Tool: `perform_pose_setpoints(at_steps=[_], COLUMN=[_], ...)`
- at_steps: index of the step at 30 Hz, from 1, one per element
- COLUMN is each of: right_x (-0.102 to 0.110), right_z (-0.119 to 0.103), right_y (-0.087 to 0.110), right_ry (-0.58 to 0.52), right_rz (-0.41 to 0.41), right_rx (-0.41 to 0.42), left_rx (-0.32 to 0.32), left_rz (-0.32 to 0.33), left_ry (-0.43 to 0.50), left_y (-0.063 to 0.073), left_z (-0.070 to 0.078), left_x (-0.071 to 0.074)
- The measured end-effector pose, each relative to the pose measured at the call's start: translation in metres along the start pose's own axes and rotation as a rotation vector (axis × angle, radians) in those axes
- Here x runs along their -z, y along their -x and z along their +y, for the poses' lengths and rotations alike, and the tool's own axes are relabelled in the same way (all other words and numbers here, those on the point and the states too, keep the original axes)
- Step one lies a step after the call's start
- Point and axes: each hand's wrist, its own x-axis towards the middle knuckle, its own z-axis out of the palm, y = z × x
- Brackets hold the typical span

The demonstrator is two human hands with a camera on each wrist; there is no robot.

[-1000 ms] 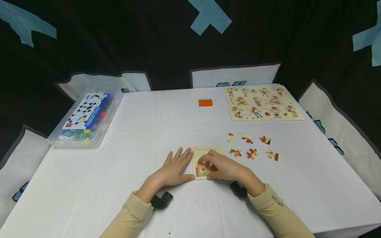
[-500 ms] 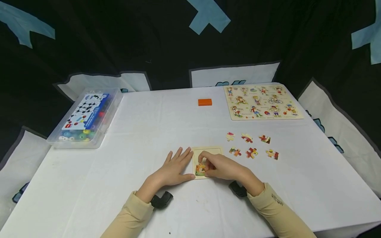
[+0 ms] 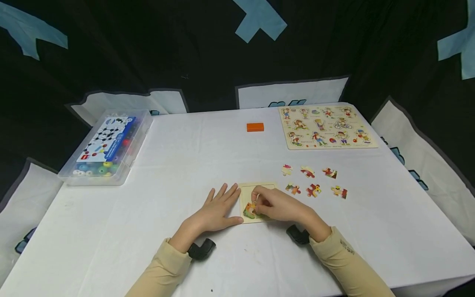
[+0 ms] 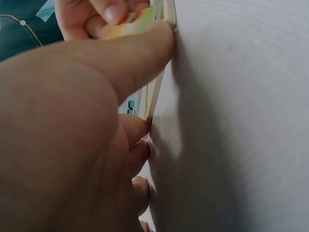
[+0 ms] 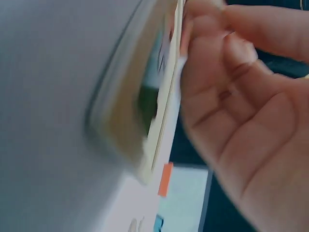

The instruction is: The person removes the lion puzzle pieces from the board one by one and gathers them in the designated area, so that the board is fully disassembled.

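Observation:
My left hand [image 3: 218, 211] lies flat with spread fingers at the left edge of a small wooden puzzle tray [image 3: 245, 190], thumb and fingertips at its rim. Over the tray's near part, my right hand [image 3: 281, 205] pinches an orange and green jigsaw piece [image 3: 249, 210], which sits tilted in the frame. The left wrist view shows that piece [image 4: 141, 23] raised at the right hand's fingertips, beyond the left thumb. Green and blue picture parts [image 5: 148, 99] show in the tray in the right wrist view. The right hand hides some of the tray's inside.
Several loose jigsaw pieces [image 3: 313, 190] lie right of the tray. Farther back are an orange block [image 3: 255, 127] and a wooden picture board [image 3: 326, 128]. A clear plastic box [image 3: 124, 167] of coloured beads stands at the left. A black curtain [image 3: 167, 49] closes off the back.
The right hand slid slightly left, then drew back a little right. The orange and green piece, flat in the tray earlier, is now tilted and pinched. The left hand stays put.

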Motion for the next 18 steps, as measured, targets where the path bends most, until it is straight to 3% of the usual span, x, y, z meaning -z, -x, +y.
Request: perform_pose_setpoints(at_steps=[9,18], right_x=[0.039,0.075], right_z=[0.008,0.036], right_y=[0.021,0.057], right_ry=[-0.183,-0.161], right_rz=[0.007,-0.016], right_rx=[-0.057,-0.152], left_rx=[0.013,0.009], left_rz=[0.008,0.002], left_ry=[0.013,0.01], left_y=[0.0,0.001], left_z=[0.001,0.002], left_x=[0.0,0.001])
